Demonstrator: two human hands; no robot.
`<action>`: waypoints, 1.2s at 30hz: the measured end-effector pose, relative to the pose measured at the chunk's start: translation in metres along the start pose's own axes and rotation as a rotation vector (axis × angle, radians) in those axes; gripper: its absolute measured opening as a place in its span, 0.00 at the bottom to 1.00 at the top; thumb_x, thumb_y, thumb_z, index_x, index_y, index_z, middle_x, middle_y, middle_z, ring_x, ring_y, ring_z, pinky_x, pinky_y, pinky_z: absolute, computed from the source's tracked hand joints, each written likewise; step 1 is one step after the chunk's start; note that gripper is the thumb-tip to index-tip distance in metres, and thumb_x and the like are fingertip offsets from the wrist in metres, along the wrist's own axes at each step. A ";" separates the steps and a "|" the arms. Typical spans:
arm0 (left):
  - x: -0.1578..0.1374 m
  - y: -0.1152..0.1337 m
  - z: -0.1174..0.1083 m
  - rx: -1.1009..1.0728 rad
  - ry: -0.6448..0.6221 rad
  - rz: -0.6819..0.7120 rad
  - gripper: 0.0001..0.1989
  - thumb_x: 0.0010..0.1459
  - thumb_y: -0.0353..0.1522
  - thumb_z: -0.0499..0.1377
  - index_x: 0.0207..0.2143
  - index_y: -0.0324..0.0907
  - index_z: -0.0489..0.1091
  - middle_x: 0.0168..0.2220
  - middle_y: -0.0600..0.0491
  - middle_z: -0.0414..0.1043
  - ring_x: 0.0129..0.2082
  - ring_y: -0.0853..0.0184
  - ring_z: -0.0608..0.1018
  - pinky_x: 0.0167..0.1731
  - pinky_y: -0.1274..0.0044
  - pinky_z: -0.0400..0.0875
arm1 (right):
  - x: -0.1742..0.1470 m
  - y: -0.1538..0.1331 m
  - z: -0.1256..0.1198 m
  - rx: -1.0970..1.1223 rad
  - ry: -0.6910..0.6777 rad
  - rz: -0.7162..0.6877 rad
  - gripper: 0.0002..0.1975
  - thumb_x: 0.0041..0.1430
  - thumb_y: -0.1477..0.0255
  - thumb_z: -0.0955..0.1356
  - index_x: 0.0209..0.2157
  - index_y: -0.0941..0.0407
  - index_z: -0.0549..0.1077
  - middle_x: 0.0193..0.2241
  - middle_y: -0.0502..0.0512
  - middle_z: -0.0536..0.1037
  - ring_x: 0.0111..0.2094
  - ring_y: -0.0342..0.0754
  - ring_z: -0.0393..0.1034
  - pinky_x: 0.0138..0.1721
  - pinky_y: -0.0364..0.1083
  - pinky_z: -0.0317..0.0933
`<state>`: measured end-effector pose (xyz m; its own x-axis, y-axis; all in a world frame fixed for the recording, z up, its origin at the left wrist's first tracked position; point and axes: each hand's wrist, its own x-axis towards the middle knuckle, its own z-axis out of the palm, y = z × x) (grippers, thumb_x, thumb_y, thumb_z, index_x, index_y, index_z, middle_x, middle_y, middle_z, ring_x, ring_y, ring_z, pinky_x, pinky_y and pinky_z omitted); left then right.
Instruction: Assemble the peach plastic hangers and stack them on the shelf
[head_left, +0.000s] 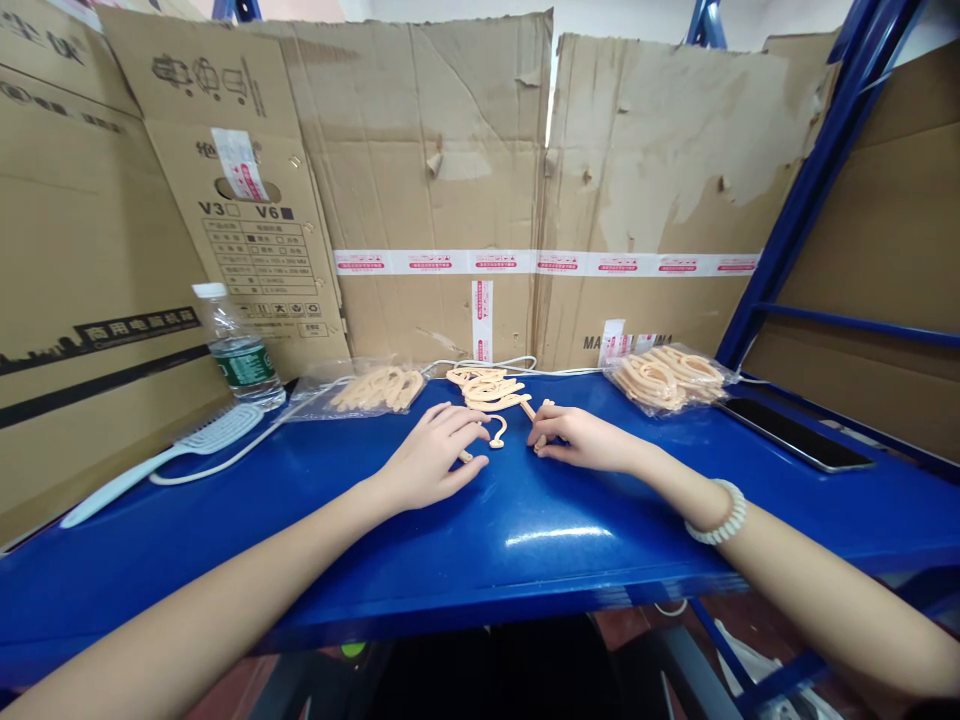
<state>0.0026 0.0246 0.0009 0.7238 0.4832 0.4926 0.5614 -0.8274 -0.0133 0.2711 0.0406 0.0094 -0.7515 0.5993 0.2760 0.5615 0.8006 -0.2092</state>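
Peach-coloured plastic parts that look like folding hanger pieces lie on the blue table. My left hand (pixel 442 455) is palm down with bent fingers around a small peach piece (pixel 466 457), whose end shows between thumb and fingers. My right hand (pixel 577 438) pinches another peach hanger piece (pixel 529 410), mostly covered by the fingers. Between the two hands a hanger hook (pixel 497 433) rests on the table, its curved end close to my left fingertips. Just behind it is a loose pile of hanger pieces (pixel 486 386).
Clear bags of peach pieces lie at left (pixel 382 388) and right (pixel 667 377). A pale hairbrush (pixel 217 432), a water bottle (pixel 241 355) and a white cable (pixel 217 470) are at left. A phone (pixel 795 434) lies at right. Cardboard (pixel 420 200) walls the back.
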 end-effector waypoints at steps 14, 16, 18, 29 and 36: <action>-0.001 -0.012 -0.001 0.054 -0.004 -0.255 0.10 0.53 0.22 0.49 0.32 0.42 0.65 0.34 0.51 0.70 0.38 0.62 0.72 0.38 0.70 0.66 | -0.005 0.010 -0.011 -0.101 0.116 0.120 0.08 0.60 0.74 0.66 0.40 0.57 0.76 0.38 0.56 0.73 0.37 0.48 0.71 0.41 0.46 0.64; -0.001 -0.013 0.000 0.034 -0.007 -0.256 0.06 0.56 0.26 0.50 0.34 0.42 0.66 0.35 0.51 0.69 0.39 0.62 0.72 0.39 0.70 0.67 | -0.006 0.010 -0.011 -0.111 0.134 0.125 0.09 0.60 0.74 0.65 0.40 0.57 0.76 0.38 0.57 0.73 0.37 0.48 0.71 0.41 0.46 0.64; -0.002 -0.011 0.001 0.004 -0.034 -0.233 0.05 0.58 0.31 0.53 0.36 0.42 0.67 0.38 0.51 0.69 0.40 0.62 0.72 0.40 0.70 0.68 | -0.005 0.009 -0.010 -0.114 0.136 0.114 0.09 0.60 0.74 0.65 0.40 0.57 0.76 0.37 0.57 0.74 0.38 0.48 0.71 0.41 0.47 0.64; -0.003 -0.015 0.009 -0.092 -0.088 -0.207 0.03 0.57 0.30 0.56 0.32 0.42 0.69 0.33 0.51 0.71 0.38 0.63 0.73 0.39 0.73 0.68 | -0.005 0.011 -0.009 -0.122 0.164 0.069 0.09 0.61 0.72 0.65 0.39 0.56 0.76 0.37 0.57 0.74 0.39 0.49 0.71 0.42 0.48 0.65; 0.007 -0.002 -0.052 -0.193 0.455 -0.136 0.06 0.57 0.28 0.56 0.37 0.42 0.72 0.38 0.52 0.74 0.40 0.65 0.74 0.44 0.71 0.68 | -0.004 0.010 -0.012 -0.150 0.204 0.082 0.08 0.60 0.73 0.65 0.38 0.56 0.76 0.36 0.57 0.75 0.39 0.49 0.71 0.42 0.47 0.64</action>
<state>-0.0146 0.0142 0.0496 0.3779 0.4520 0.8080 0.5230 -0.8244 0.2166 0.2843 0.0464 0.0178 -0.6246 0.6382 0.4500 0.6743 0.7314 -0.1014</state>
